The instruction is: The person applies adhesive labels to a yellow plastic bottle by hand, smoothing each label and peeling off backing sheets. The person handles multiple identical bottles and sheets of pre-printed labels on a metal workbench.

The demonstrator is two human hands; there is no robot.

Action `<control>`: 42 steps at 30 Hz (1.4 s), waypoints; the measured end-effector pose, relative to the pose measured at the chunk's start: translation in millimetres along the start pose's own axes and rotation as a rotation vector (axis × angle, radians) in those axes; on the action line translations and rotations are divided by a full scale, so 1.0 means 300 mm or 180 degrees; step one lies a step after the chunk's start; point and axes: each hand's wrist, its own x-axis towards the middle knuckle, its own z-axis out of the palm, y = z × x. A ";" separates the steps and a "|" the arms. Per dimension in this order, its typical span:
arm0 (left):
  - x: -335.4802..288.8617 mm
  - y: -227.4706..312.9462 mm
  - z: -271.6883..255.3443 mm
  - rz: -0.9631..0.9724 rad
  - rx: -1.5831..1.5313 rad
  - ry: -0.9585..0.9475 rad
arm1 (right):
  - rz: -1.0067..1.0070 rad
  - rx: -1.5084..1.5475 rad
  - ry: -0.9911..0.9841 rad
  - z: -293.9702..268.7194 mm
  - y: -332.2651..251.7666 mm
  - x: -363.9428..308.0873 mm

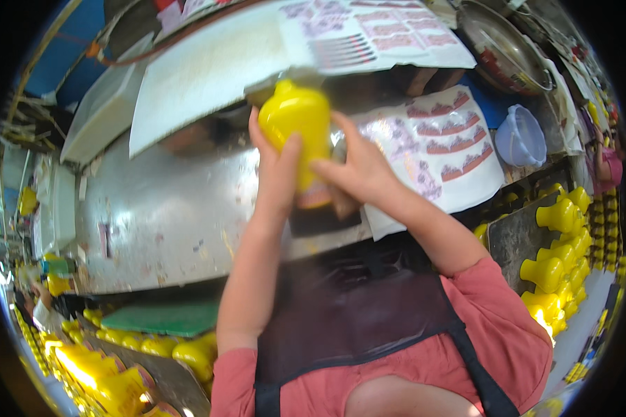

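Right now I have both hands closed around a glossy yellow vase with a rounded shoulder [295, 121], lifted over the near part of the worktop. The left hand [277, 170] grips its left side, thumb across the front, fingers mostly hidden behind it. The right hand [358, 163] clasps the other side, thumb toward the front; motion blur keeps me from reading its exact contact. The vase's lower end is smeared too, so the band there is hard to make out, as is a dark block [325, 221] just below. A grey shape behind the neck is too blurred for me to name.

Beneath all this lies the scuffed, shiny metal worktop [163, 208], flecked with paint and catching glare. Right of the hands is a white sheet of purple-and-brown printed patterns [459, 149]; farther off, a flat white board [209, 80] covers the back.

Beyond, I see a pale lilac plastic bucket [520, 135] and a round metal basin [504, 48]. Rows of yellow vases [555, 215] crowd both sides, bent and cropped by the fisheye rim. A person in pink [609, 167] at the right edge is barely distinguishable.
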 end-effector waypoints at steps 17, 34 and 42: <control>-0.065 0.107 -0.058 0.0005 -0.0055 0.0348 | -0.0180 0.0361 -0.0176 -0.056 0.032 0.062; -0.003 0.057 -0.006 -0.0357 -0.0478 -0.0212 | -0.1690 -0.0348 -0.0075 -0.072 0.039 -0.064; -0.006 0.082 -0.024 -0.0486 -0.0055 -0.0062 | -0.2469 -0.0736 0.0218 -0.084 -0.016 -0.077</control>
